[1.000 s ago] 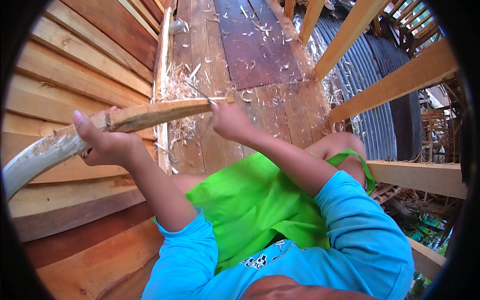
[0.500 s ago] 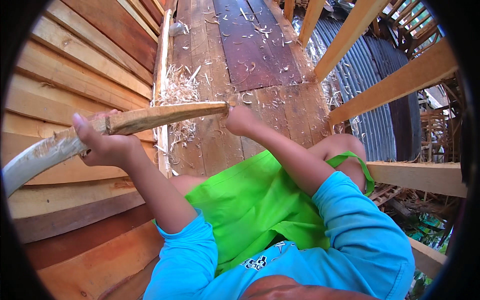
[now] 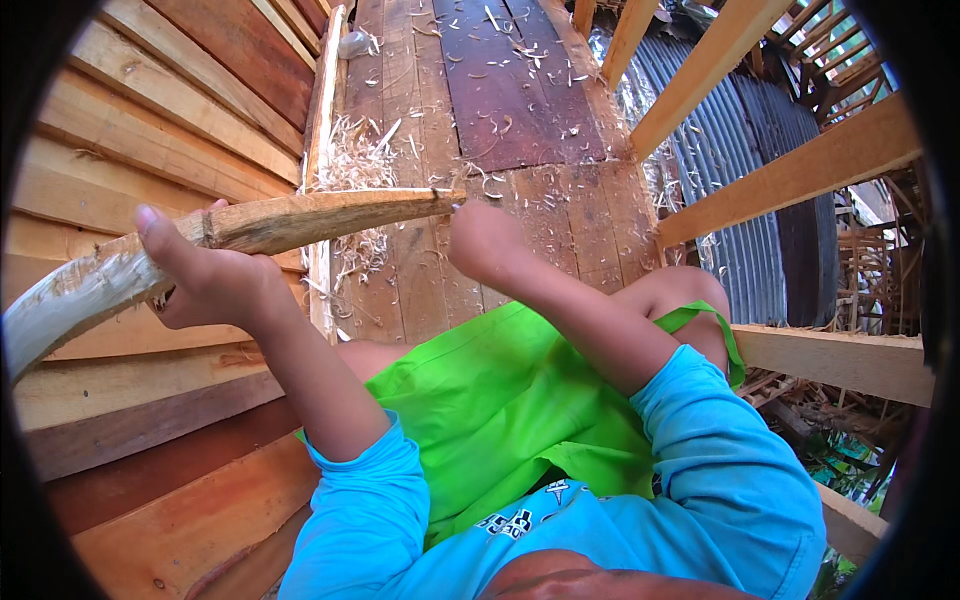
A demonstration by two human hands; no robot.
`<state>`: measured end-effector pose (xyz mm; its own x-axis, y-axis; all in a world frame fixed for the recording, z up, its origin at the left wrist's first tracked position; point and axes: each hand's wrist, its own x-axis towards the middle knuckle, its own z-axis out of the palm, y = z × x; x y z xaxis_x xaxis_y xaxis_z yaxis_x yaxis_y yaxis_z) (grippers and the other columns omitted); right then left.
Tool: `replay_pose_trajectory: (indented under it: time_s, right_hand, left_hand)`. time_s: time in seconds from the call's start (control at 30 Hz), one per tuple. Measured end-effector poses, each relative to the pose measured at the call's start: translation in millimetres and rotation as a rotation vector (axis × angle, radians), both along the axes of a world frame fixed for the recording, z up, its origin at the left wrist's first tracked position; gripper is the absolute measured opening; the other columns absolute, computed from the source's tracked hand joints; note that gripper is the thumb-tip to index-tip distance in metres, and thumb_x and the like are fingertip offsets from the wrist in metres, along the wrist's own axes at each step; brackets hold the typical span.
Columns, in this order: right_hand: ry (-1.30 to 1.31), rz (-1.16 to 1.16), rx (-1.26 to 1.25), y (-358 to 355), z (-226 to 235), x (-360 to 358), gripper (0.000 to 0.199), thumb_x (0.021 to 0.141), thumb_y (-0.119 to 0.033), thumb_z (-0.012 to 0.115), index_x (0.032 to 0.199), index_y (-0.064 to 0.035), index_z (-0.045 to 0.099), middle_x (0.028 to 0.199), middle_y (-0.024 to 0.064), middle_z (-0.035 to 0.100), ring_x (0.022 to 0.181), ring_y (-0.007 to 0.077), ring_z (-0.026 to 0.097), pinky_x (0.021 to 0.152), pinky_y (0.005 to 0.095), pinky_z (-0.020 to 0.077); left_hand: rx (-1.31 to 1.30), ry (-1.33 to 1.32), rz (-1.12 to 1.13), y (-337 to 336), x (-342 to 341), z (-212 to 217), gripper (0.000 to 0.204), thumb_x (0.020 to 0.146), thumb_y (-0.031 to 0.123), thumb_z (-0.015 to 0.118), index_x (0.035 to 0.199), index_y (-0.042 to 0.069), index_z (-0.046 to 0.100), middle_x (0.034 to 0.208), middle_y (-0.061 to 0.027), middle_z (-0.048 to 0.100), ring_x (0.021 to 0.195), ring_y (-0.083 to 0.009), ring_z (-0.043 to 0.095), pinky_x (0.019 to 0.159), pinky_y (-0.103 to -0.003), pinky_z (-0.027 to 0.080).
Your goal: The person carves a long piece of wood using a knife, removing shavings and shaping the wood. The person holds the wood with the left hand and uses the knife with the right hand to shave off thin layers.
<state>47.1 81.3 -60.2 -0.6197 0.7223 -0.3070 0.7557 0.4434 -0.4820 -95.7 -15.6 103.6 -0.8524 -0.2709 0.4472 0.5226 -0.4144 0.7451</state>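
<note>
A long, curved wooden pole (image 3: 330, 215) spans the left half of the head view, whitish and peeled at the lower left, tan and tapering toward its right end. My left hand (image 3: 215, 275) is wrapped around it from below, thumb up along the near side. My right hand (image 3: 487, 243) is a closed fist just below and right of the tapered tip. Between fist and tip there is a tiny pale glint. What the fist holds is mostly hidden. Across my lap lies a bright green cloth (image 3: 520, 400).
A plank wall (image 3: 180, 110) rises close on the left. Pale curled shavings (image 3: 355, 165) lie heaped along its foot and scattered over the board floor (image 3: 520, 110). Wooden rails (image 3: 790, 185) stand on the right, with corrugated metal sheets (image 3: 735, 180) beyond.
The pole's tapered tip has shifted slightly up and away from my right fist, and the pole seems turned a little. My left hand keeps its hold.
</note>
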Motion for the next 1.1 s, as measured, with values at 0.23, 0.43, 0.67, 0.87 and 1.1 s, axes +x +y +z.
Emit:
replay_pose_trajectory:
  time_s: [0.23,0.43,0.67,0.87,1.1]
  right_hand:
    - [0.105,0.007,-0.049,-4,-4,3,0.027,0.097,-0.022,0.045,0.098,0.001,0.058,0.089,0.0249,0.066,0.086,0.0409,0.065,0.075,0.051,0.051]
    - [0.286,-0.104,-0.052,8,-43,1,0.029,0.098,-0.026,0.045,0.098,0.0018,0.055,0.079,0.027,0.064,0.076,0.0443,0.064,0.07,0.0546,0.0487]
    - [0.285,-0.084,0.023,9,-47,4,0.025,0.098,-0.022,0.046,0.099,0.0019,0.054,0.087,0.0253,0.066,0.082,0.0413,0.065,0.071,0.0531,0.0495]
    - [0.304,-0.05,-0.038,-8,-24,-10,0.025,0.097,-0.02,0.046,0.096,0.0045,0.052,0.085,0.026,0.066,0.079,0.0421,0.065,0.069,0.0532,0.0499]
    - [0.246,-0.068,-0.111,-19,26,-19,0.022,0.091,-0.014,0.05,0.098,0.0063,0.056,0.085,0.0268,0.066,0.081,0.0424,0.066,0.072,0.0499,0.0529]
  left_hand:
    - [-0.008,0.015,0.021,0,0,1,0.063,0.078,0.025,0.075,0.112,-0.02,0.046,0.105,-0.0206,0.054,0.078,-0.0247,0.06,0.062,-0.037,0.06]
    - [0.007,0.024,0.0,4,2,2,0.065,0.079,0.024,0.075,0.116,-0.02,0.044,0.109,-0.0214,0.053,0.079,-0.0251,0.06,0.063,-0.037,0.06]
    - [-0.003,-0.025,0.013,4,5,5,0.065,0.079,0.024,0.075,0.116,-0.02,0.045,0.11,-0.0223,0.054,0.082,-0.0261,0.061,0.065,-0.038,0.06]
    - [-0.001,0.017,0.027,2,2,2,0.064,0.079,0.024,0.075,0.114,-0.02,0.046,0.107,-0.0221,0.055,0.082,-0.0259,0.061,0.064,-0.038,0.06]
    - [-0.011,0.022,0.05,0,-6,-1,0.067,0.079,0.026,0.074,0.116,-0.02,0.044,0.108,-0.0222,0.054,0.084,-0.0255,0.061,0.067,-0.039,0.061]
